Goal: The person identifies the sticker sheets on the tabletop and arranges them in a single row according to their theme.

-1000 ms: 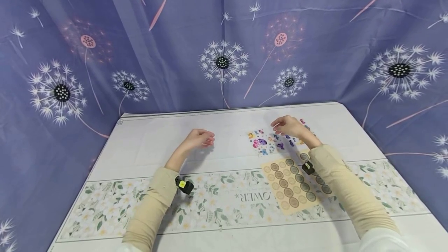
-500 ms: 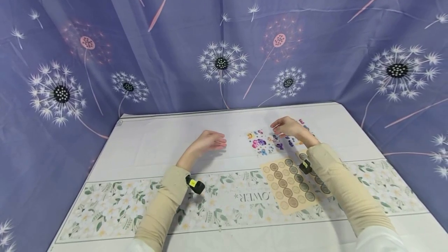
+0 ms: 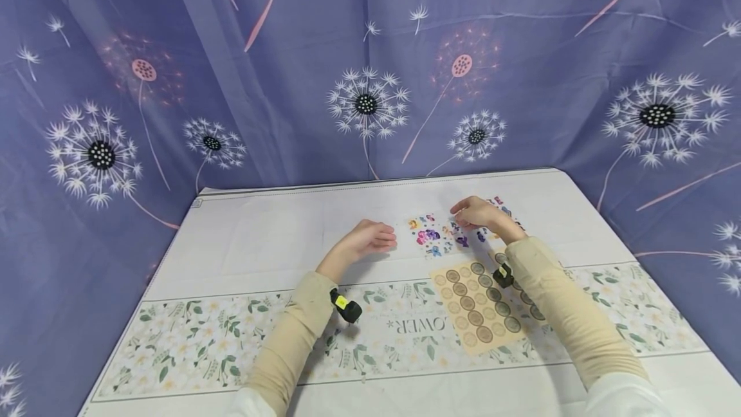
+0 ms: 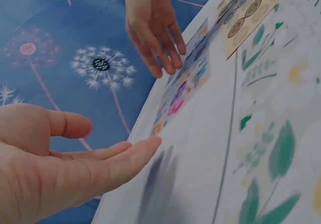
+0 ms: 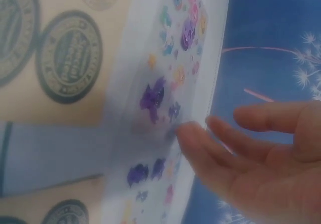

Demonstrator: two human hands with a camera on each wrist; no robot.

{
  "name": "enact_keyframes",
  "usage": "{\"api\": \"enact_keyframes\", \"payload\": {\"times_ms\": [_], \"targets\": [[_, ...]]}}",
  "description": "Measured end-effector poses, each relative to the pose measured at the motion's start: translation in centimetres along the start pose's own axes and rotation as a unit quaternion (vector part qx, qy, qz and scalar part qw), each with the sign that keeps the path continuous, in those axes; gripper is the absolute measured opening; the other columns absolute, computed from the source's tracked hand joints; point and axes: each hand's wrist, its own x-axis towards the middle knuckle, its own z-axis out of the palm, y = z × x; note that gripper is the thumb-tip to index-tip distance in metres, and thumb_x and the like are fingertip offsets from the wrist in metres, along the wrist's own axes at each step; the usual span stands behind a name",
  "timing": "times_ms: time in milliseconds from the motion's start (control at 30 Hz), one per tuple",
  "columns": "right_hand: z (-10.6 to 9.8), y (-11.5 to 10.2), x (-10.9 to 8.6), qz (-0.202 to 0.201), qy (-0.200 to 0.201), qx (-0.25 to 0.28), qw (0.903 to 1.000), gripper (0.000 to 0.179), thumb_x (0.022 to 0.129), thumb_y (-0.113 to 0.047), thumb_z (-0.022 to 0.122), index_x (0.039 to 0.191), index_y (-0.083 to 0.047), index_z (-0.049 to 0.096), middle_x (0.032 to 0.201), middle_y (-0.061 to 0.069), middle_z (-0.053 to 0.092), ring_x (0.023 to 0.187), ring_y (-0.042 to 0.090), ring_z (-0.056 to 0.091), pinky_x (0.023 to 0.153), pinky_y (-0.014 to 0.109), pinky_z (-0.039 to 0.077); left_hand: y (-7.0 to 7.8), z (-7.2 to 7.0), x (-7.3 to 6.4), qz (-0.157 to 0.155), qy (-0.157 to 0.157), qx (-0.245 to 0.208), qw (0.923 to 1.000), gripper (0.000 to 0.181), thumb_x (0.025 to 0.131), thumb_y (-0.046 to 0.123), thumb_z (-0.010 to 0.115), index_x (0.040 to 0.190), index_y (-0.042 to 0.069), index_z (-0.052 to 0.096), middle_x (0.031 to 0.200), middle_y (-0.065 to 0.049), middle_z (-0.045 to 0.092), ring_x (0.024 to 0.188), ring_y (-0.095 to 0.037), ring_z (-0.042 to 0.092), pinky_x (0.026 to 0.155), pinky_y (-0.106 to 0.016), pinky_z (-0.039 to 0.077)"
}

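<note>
My left hand (image 3: 366, 239) hovers over the white part of the table, left of a clear sheet of colourful cartoon stickers (image 3: 428, 237). Its fingers are extended and relaxed with nothing in them, as the left wrist view shows. The right hand (image 3: 477, 212) is above the colourful stickers, its loosely bent fingers (image 5: 193, 138) pointing left and holding nothing. Part of the stickers lies hidden beneath that hand and wrist. Nearer to me lies a tan sheet of round seal stickers (image 3: 471, 307), printed in brown and dark grey, partly covered by the right forearm.
The white table cover (image 3: 278, 224) has a band of flowers and leaves (image 3: 197, 340) across it. A purple curtain with dandelions (image 3: 289, 114) hangs behind and at both sides. More tan sticker paper (image 5: 30, 209) shows past a gap in the right wrist view.
My left hand has moved right across the table, closer to the colourful stickers. The right hand has barely shifted over them.
</note>
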Motion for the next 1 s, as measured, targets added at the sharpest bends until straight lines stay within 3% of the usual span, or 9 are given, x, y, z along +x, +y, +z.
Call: {"api": "enact_keyframes", "payload": {"times_ms": [33, 167, 233, 433, 633, 800, 900, 1000], "targets": [[0.0, 0.0, 0.0, 0.002, -0.002, -0.002, 1.0, 0.045, 0.097, -0.003, 0.043, 0.138, 0.015, 0.04, 0.082, 0.006, 0.058, 0.071, 0.013, 0.052, 0.075, 0.032, 0.054, 0.0, 0.2, 0.0, -0.002, -0.001, -0.002, 1.0, 0.04, 0.098, 0.008, 0.044, 0.13, -0.015, 0.048, 0.131, -0.032, 0.054, 0.117, -0.036, 0.061, 0.103, -0.039, 0.051], [0.2, 0.0, 0.0, 0.008, -0.006, 0.003, 0.9999, 0.048, 0.098, -0.005, 0.041, 0.14, 0.016, 0.034, 0.112, 0.023, 0.059, 0.097, 0.025, 0.058, 0.093, 0.04, 0.055, -0.3, 1.1, 0.3, -0.006, -0.007, -0.012, 0.9999, 0.04, 0.099, 0.008, 0.04, 0.13, -0.017, 0.046, 0.13, -0.034, 0.053, 0.121, -0.041, 0.057, 0.105, -0.042, 0.049], [0.2, 0.0, 0.1, 0.01, -0.005, 0.01, 0.9999, 0.049, 0.098, -0.004, 0.04, 0.141, 0.017, 0.031, 0.115, 0.024, 0.056, 0.099, 0.026, 0.057, 0.095, 0.041, 0.054, -0.3, 1.6, 0.3, -0.008, -0.007, -0.019, 0.9998, 0.041, 0.098, 0.007, 0.04, 0.13, -0.018, 0.045, 0.13, -0.035, 0.053, 0.122, -0.042, 0.056, 0.106, -0.042, 0.049], [0.2, 0.1, 0.5, 0.014, -0.005, 0.029, 0.9995, 0.052, 0.093, 0.001, 0.037, 0.14, 0.019, 0.029, 0.076, 0.001, 0.046, 0.072, 0.012, 0.047, 0.075, 0.029, 0.053, -0.5, 2.7, 0.8, -0.02, -0.007, -0.066, 0.9976, 0.044, 0.093, 0.003, 0.043, 0.13, -0.02, 0.043, 0.13, -0.038, 0.051, 0.123, -0.046, 0.053, 0.105, -0.043, 0.048], [0.4, 0.4, 0.8, 0.024, -0.008, 0.047, 0.9986, 0.052, 0.094, 0.0, 0.036, 0.142, 0.018, 0.027, 0.07, -0.002, 0.043, 0.067, 0.01, 0.043, 0.071, 0.027, 0.051, -0.6, 3.5, 1.3, -0.034, 0.01, -0.124, 0.9916, 0.046, 0.089, -0.001, 0.043, 0.13, -0.022, 0.04, 0.132, -0.04, 0.047, 0.125, -0.048, 0.05, 0.107, -0.045, 0.047], [0.5, 0.5, 0.6, 0.01, -0.024, 0.069, 0.9973, 0.053, 0.098, -0.003, 0.034, 0.144, 0.019, 0.019, 0.066, -0.002, 0.038, 0.062, 0.01, 0.036, 0.065, 0.029, 0.042, -0.2, 3.9, 1.1, -0.045, 0.025, -0.144, 0.9882, 0.048, 0.088, -0.001, 0.042, 0.132, -0.02, 0.038, 0.133, -0.04, 0.046, 0.126, -0.048, 0.049, 0.109, -0.047, 0.045], [0.4, 0.4, 0.7, 0.007, -0.03, 0.095, 0.995, 0.033, 0.1, -0.006, 0.033, 0.123, 0.016, 0.042, 0.063, -0.003, 0.035, 0.059, 0.011, 0.032, 0.061, 0.028, 0.037, 0.2, 4.3, 0.8, -0.048, 0.034, -0.153, 0.9866, 0.05, 0.09, 0.0, 0.042, 0.134, -0.021, 0.034, 0.134, -0.041, 0.044, 0.127, -0.049, 0.048, 0.11, -0.047, 0.044], [0.3, 0.4, 0.7, 0.017, -0.024, 0.124, 0.9918, 0.016, 0.101, -0.007, 0.035, 0.105, 0.005, 0.044, 0.063, -0.004, 0.037, 0.06, 0.011, 0.035, 0.062, 0.027, 0.039, 0.4, 4.6, 0.7, -0.052, 0.039, -0.166, 0.984, 0.051, 0.091, 0.001, 0.042, 0.137, -0.021, 0.031, 0.136, -0.041, 0.041, 0.128, -0.049, 0.046, 0.11, -0.046, 0.044]]}}
